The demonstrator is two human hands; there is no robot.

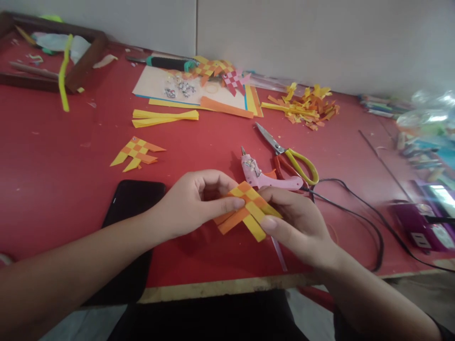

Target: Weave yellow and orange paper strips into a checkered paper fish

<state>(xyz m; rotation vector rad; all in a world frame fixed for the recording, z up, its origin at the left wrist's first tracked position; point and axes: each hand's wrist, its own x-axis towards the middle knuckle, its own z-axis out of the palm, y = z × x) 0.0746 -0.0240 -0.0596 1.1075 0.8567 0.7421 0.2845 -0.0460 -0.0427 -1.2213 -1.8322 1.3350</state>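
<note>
Between my two hands is a woven paper fish (246, 201) of orange and yellow strips, held above the table's front edge. My left hand (199, 201) pinches its left side, thumb on top. The fingers of my right hand (296, 220) grip its right side, with the thumb beside a yellow strip end. A pink glue gun (261, 177) lies just beyond my hands, and a clear glue stick (279, 253) shows below my right hand. Another woven paper fish (136, 152) with a small eye rests to the left, past a black phone (133, 203).
Scissors (284, 151) with yellow and red handles lie behind the glue gun; a dark cord (355, 213) loops right. Yellow paper strips (165, 117), a paper scrap pile (309, 106) and a sheet stack (152, 85) lie farther back. A brown frame (88, 57) stands far left, a purple box (415, 227) right.
</note>
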